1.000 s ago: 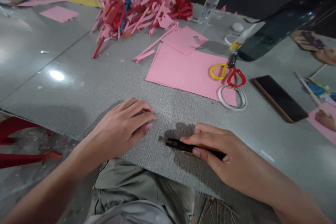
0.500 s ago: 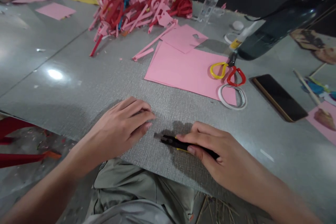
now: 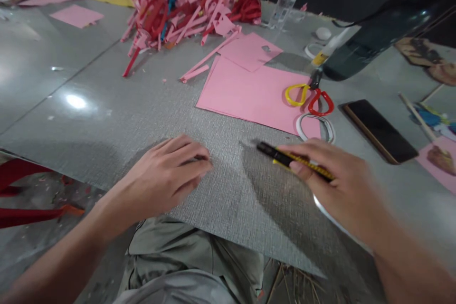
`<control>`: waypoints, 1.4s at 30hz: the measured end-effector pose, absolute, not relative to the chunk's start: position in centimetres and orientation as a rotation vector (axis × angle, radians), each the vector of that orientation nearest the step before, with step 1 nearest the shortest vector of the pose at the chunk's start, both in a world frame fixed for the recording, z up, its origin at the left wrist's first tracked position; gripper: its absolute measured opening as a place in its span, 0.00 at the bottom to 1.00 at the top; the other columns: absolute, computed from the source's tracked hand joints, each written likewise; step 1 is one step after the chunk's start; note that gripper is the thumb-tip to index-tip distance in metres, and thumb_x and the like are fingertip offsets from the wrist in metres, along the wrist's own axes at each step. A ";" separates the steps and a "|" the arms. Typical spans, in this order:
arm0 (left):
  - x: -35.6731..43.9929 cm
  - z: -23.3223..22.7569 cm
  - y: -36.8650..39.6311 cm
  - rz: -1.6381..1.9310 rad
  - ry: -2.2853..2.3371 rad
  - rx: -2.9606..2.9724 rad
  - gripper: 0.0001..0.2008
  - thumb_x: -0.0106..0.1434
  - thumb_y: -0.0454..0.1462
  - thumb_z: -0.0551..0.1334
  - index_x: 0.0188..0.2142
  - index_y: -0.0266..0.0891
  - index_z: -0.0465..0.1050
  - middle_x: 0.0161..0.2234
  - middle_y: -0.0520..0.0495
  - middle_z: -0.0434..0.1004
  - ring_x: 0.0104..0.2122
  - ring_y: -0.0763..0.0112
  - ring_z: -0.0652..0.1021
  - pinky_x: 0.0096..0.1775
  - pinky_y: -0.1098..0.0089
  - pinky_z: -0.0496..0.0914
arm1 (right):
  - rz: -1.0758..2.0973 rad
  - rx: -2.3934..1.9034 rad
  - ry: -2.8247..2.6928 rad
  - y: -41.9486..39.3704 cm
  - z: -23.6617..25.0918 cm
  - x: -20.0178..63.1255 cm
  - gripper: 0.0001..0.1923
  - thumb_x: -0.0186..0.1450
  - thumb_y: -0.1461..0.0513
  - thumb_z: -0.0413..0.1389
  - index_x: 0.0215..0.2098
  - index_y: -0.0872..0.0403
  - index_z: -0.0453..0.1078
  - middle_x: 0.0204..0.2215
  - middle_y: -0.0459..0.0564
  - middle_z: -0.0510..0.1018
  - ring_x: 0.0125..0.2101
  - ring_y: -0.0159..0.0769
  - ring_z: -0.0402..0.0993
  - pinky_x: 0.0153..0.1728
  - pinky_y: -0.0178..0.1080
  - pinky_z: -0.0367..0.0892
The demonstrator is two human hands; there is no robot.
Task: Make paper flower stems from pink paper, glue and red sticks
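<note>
My right hand [image 3: 331, 178], slightly blurred, is closed around a black-and-yellow utility knife [image 3: 295, 159] held above the grey table. Its tip points left, and a dark shadow lies on the table below. My left hand [image 3: 174, 171] rests on the table near its front edge, fingers curled and pressed together toward the thumb. Whatever may be between those fingertips is hidden. Beyond both hands lie sheets of pink paper [image 3: 245, 92]. Scissors [image 3: 315, 90] with one yellow and one red handle loop rest on the paper, beside a white tape roll [image 3: 301, 126].
A heap of pink and red paper strips [image 3: 185, 9] sits at the back. To the right are a phone [image 3: 381, 130] and a dark bottle [image 3: 370, 33]. A small pink sheet [image 3: 76, 15] lies far left. The table's front edge runs close to my lap.
My right hand has lifted the utility knife and moved it right and away from me. My left hand has barely shifted.
</note>
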State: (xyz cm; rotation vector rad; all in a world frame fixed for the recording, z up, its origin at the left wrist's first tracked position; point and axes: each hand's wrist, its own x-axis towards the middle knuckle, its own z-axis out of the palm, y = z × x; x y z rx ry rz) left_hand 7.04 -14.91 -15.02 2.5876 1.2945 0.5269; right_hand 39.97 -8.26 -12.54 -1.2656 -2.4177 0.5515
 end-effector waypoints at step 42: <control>11.6 -15.9 -22.0 0.459 1.280 2.747 0.22 0.74 0.45 0.59 0.65 0.45 0.67 0.62 0.48 0.75 0.60 0.62 0.74 0.58 0.60 0.70 | 0.129 -1.526 -1.850 -2.3 -14.5 44.5 0.20 0.65 0.63 0.52 0.53 0.53 0.77 0.46 0.55 0.80 0.41 0.45 0.77 0.45 0.47 0.71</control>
